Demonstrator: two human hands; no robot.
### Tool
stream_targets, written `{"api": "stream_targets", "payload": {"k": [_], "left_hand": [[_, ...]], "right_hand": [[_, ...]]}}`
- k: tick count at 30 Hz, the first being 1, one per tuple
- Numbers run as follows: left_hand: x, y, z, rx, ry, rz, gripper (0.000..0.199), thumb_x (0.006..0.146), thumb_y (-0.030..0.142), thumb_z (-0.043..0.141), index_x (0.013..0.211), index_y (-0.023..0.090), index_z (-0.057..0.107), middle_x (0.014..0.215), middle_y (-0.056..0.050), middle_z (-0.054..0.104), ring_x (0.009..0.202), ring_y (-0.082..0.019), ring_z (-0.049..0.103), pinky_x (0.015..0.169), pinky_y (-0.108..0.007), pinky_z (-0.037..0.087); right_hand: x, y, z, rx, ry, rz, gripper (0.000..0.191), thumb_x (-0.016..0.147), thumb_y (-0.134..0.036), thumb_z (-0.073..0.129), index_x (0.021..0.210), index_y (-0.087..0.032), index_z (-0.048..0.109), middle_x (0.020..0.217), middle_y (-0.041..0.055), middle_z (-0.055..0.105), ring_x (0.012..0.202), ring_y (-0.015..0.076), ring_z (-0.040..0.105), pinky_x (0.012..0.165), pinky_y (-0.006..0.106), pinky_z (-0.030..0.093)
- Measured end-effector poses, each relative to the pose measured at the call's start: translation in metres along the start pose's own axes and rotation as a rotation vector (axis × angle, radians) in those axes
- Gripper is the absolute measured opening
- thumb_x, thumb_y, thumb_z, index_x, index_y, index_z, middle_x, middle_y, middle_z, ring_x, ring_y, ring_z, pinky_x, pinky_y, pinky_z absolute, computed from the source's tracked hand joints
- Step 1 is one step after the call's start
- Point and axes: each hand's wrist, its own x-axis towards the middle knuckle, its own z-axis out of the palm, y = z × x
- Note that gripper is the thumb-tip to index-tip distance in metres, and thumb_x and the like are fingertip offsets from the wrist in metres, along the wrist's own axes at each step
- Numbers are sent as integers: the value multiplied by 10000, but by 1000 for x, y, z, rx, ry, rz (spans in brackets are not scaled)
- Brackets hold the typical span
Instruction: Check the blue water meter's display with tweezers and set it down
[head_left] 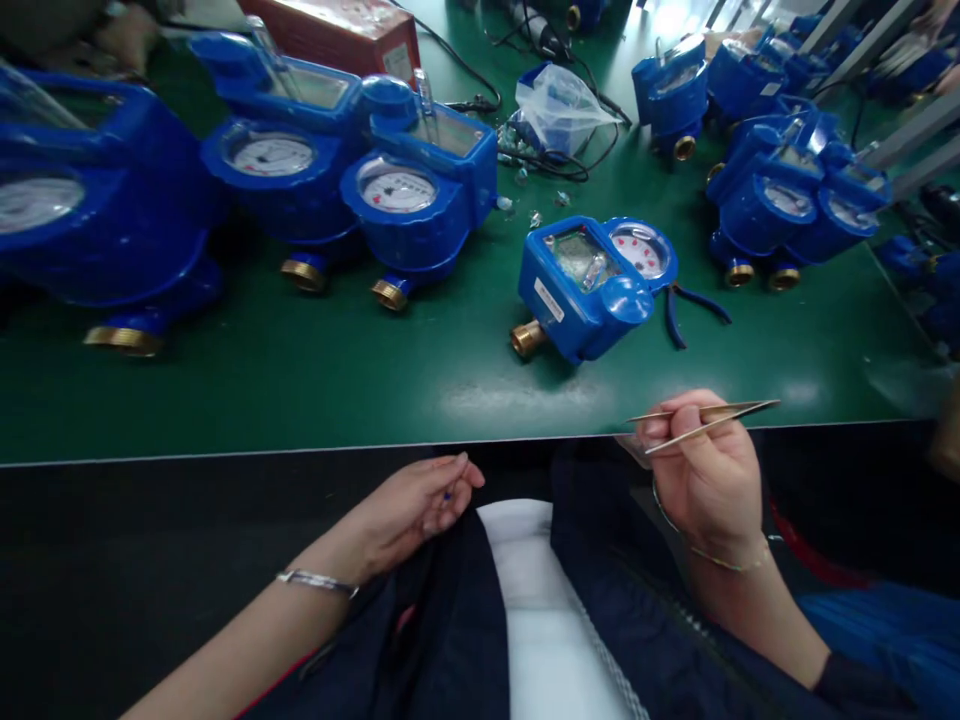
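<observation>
My right hand [712, 470] is closed around a pair of tweezers [716, 425], just over the table's front edge. The two tips of the tweezers point left and stand apart. Something see-through shows under its fingers, too unclear to name. My left hand [420, 505] is below the edge in front of my lap, fingers curled in, with a tiny blue bit [448, 495] showing between them. Nearest on the table lies a blue water meter [581, 290], lid open over its circuit window, brass threaded end towards the left. Blue-handled pliers [679, 315] rest beside its dial.
Several blue water meters [405, 190] stand along the left, and more meters [787, 195] are grouped at the right. A plastic bag [559, 105], small clear parts [517, 145] and black cables lie at the back. Behind the left meters is a red box [345, 35].
</observation>
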Motion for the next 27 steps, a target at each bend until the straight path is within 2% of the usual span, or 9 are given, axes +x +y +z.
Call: {"api": "stream_targets", "payload": {"k": [3, 6, 11, 14, 20, 27], "left_hand": [[21, -17, -7, -56, 88, 31, 143, 867, 158, 513, 809, 89, 623, 560, -5, 546, 403, -44, 439, 345, -108, 284], [34, -23, -9, -100, 142, 71, 127, 857, 63, 482, 876, 86, 605, 644, -29, 597, 470, -60, 520, 384, -107, 360], [47, -28, -2, -170, 171, 132, 67, 870, 66, 524, 874, 100, 582, 744, 0, 609, 569, -83, 577, 482, -170, 495], [53, -30, 2, -204, 160, 149, 30, 865, 90, 559, 856, 100, 586, 776, -1, 609, 622, -93, 594, 525, -196, 524], [46, -32, -8, -265, 129, 147, 33, 859, 79, 564, 858, 98, 591, 767, 1, 609, 607, -88, 589, 510, -185, 521], [35, -28, -31, -330, 173, 130, 109, 860, 17, 506, 870, 83, 592, 724, -17, 617, 569, -91, 596, 490, -173, 522]], "right_hand": [[-18, -1, -5, 19, 13, -8, 120, 820, -316, 649, 820, -196, 635, 673, -15, 583, 603, 89, 544, 583, 226, 429], [-35, -3, -10, 38, 41, -4, 118, 814, -307, 659, 812, -192, 635, 696, -13, 584, 615, 83, 540, 587, 221, 422], [-52, -6, -15, 42, 50, -15, 145, 805, -332, 666, 825, -195, 626, 677, -9, 577, 598, 96, 519, 542, 222, 393], [-56, -6, -17, 44, 46, -56, 127, 820, -311, 652, 833, -186, 628, 683, -4, 584, 599, 90, 518, 551, 221, 393], [-61, -6, -20, 43, 61, -131, 145, 797, -318, 678, 825, -185, 628, 649, -16, 579, 568, 88, 516, 537, 226, 392], [-57, -5, -23, 40, 104, -108, 139, 794, -308, 682, 816, -181, 632, 641, -20, 578, 565, 81, 523, 569, 228, 418]]}}
